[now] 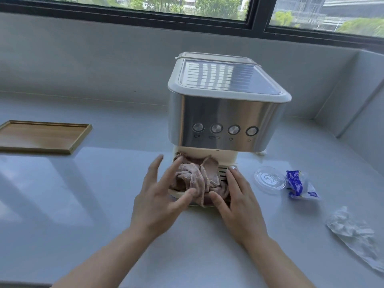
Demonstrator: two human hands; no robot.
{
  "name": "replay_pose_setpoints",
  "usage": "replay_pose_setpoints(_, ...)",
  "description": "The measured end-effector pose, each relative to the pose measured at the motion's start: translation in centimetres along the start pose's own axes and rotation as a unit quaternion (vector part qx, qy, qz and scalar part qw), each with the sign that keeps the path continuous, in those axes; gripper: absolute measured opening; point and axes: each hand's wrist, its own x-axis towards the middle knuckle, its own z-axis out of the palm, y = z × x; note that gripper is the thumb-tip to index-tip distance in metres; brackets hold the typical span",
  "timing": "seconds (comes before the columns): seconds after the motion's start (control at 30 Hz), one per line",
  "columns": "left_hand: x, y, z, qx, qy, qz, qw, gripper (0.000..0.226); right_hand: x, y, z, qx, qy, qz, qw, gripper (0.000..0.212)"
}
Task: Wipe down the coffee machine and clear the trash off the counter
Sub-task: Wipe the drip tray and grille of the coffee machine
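A steel and cream coffee machine (pixel 224 113) stands on the white counter (pixel 104 204). A crumpled pink cloth (pixel 197 177) lies bunched on its drip tray under the front. My left hand (pixel 164 196) hovers at the cloth's left side with fingers spread, the thumb touching the cloth. My right hand (pixel 239 196) lies flat against the cloth's right side and the tray, fingers straight. To the right lie a clear plastic lid (pixel 270 179), a blue and white wrapper (pixel 297 183) and crumpled white paper (pixel 353 231).
A wooden tray (pixel 41 137) sits at the left of the counter. A low grey wall runs behind the machine under a window, and a side wall (pixel 363 104) closes the counter at the right.
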Motion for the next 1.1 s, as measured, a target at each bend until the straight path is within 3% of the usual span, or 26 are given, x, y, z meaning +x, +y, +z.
replay_pose_setpoints(0.13,3.9,3.5,2.0,0.177,-0.081,0.188,0.963,0.061,0.1,0.2,-0.4,0.013,-0.019,-0.013,1.0,0.07)
replay_pose_setpoints(0.23,5.2,2.9,2.3,0.216,-0.135,0.22,0.942,0.055,0.1,0.1,-0.6,-0.009,-0.023,-0.027,0.999,0.073)
replay_pose_setpoints(0.3,5.4,1.2,1.7,0.192,-0.102,0.193,0.957,0.038,0.2,0.2,-0.4,-0.023,-0.015,-0.02,0.999,0.08)
replay_pose_setpoints(0.43,5.7,-1.8,0.6,0.102,-0.024,0.025,0.994,0.017,0.2,0.3,0.1,-0.055,-0.004,-0.019,0.998,0.087)
replay_pose_setpoints(0.63,6.1,-0.5,0.9,0.104,-0.032,0.009,0.994,0.026,0.3,0.3,0.2,-0.05,-0.001,-0.013,0.999,0.089)
replay_pose_setpoints(0.77,2.3,-0.7,-0.9,0.179,-0.05,0.081,0.979,0.009,0.2,0.3,0.4,-0.059,0.001,-0.016,0.998,0.09)
replay_pose_setpoints(0.87,2.0,-0.3,-0.7,0.198,-0.065,0.114,0.971,0.02,0.2,0.5,0.6,-0.056,0.014,-0.014,0.998,0.089)
replay_pose_setpoints(1.03,6.3,0.5,0.9,0.147,-0.043,0.018,0.988,0.026,0.3,0.6,0.5,-0.065,0.005,-0.015,0.998,0.088)
replay_pose_setpoints(1.1,5.2,0.7,0.8,0.115,-0.04,0.029,0.992,0.027,0.2,0.6,0.5,-0.066,-0.002,-0.01,0.998,0.089)
